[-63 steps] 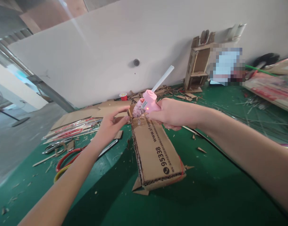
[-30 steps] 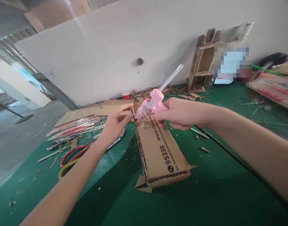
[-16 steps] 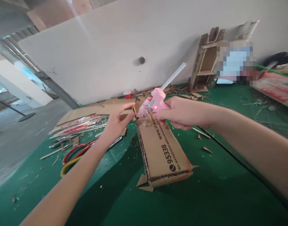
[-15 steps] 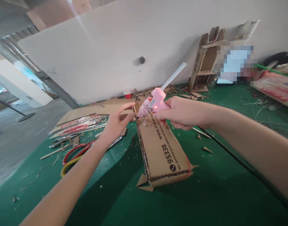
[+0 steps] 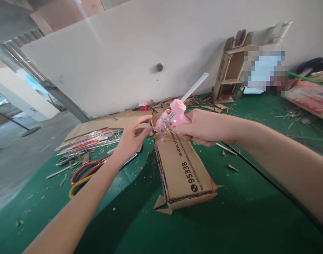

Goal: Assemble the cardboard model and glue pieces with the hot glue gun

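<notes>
My right hand [image 5: 200,127] is wrapped round a pink hot glue gun [image 5: 179,112] with a small orange light glowing on its side. A clear glue stick [image 5: 195,86] juts up from its back, and its nozzle end points down at the far end of a long cardboard box [image 5: 181,169]. Printed lettering covers the box's top. My left hand [image 5: 133,137] grips the far left edge of the box between thumb and index finger, close to the nozzle. The exact spot under the nozzle is hidden by the gun's tip.
Large scissors [image 5: 84,173] with red and yellow handles lie left on the green table [image 5: 124,225], near metal pliers-like tools [image 5: 71,158]. Cardboard sheets [image 5: 108,121], a red cup [image 5: 143,106] and scraps lie behind. A cardboard stand [image 5: 229,72] rises right. The gun's black cord [image 5: 267,185] runs right.
Both hands, the glue gun and the box keep nearly the same places. Only a very slight shift of the whole view shows.
</notes>
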`<state>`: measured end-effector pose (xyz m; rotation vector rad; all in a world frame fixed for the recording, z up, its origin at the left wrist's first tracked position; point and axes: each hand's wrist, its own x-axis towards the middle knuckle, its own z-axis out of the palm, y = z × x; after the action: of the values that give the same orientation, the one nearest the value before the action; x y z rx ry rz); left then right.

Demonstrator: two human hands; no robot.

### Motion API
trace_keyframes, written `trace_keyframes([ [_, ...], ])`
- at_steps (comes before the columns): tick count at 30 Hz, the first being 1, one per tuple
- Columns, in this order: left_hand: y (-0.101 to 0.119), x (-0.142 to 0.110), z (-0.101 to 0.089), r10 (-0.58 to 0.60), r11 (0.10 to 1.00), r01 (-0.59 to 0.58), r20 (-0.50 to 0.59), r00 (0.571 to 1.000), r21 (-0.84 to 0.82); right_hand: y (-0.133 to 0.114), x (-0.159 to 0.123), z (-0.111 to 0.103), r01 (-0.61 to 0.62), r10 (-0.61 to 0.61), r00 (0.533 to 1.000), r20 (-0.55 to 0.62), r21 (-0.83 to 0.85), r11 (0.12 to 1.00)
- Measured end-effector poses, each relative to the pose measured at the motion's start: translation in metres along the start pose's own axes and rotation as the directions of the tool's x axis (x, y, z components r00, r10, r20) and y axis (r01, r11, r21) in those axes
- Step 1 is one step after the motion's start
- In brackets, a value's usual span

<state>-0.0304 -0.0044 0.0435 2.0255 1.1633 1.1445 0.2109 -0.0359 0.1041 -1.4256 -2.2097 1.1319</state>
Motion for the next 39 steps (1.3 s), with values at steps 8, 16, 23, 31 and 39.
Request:
trace_keyframes([
  [8,0.002,0.0,0.001,-0.016,1.0,0.016,0.007,1.0,0.01,-0.005,-0.008,-0.012,-0.054,0.052,0.997,-0.055,-0.033,0.998],
  [16,-0.006,0.001,0.003,0.001,1.0,0.0,0.004,1.0,-0.02,-0.001,-0.013,-0.022,-0.036,0.022,0.992,-0.128,-0.11,0.993],
  [23,-0.007,-0.001,0.001,0.081,0.996,-0.081,0.003,0.997,-0.025,-0.003,-0.014,-0.024,-0.039,0.01,0.989,-0.15,-0.193,0.98],
  [31,-0.015,-0.001,-0.001,0.168,0.985,-0.169,-0.014,0.986,-0.02,0.002,-0.014,-0.026,-0.023,-0.001,0.991,-0.134,-0.177,0.984],
  [39,-0.011,-0.002,-0.002,0.205,0.977,-0.205,0.007,0.979,0.054,0.004,-0.014,-0.027,-0.027,-0.001,0.99,-0.139,-0.196,0.98],
])
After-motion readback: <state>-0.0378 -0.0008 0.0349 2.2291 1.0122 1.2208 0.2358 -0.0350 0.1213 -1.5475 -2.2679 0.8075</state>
